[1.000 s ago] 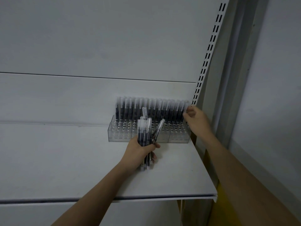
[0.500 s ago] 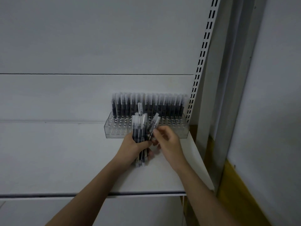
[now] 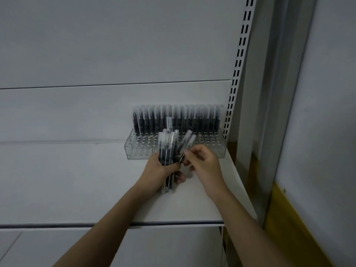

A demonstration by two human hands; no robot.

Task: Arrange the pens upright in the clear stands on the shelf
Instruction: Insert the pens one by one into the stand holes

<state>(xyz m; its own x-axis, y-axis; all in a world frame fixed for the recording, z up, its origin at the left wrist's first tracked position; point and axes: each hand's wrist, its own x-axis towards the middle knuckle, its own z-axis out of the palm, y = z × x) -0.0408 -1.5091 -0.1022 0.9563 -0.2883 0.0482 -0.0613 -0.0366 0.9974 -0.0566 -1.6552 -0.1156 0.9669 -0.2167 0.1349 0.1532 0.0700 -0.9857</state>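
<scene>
My left hand point(image 3: 160, 171) is closed around a bundle of pens point(image 3: 167, 149) with dark barrels and frosted caps, held upright just in front of the clear stand point(image 3: 138, 151). My right hand point(image 3: 202, 160) pinches one pen point(image 3: 185, 143) that leans out to the right of the bundle. The clear stand sits at the back right of the white shelf point(image 3: 77, 180). A row of upright pens point(image 3: 179, 120) fills the stand's back holes, while its front rows of holes show nothing in them.
A slotted metal upright point(image 3: 238, 70) rises just right of the stand. The shelf's right edge and front lip point(image 3: 173, 223) are close to my forearms. A grey wall with a yellow strip point(image 3: 285, 218) stands to the right.
My right hand came back from the stand's right end to the bundle and took hold of one pen there. The left hand has kept the bundle in about the same spot.
</scene>
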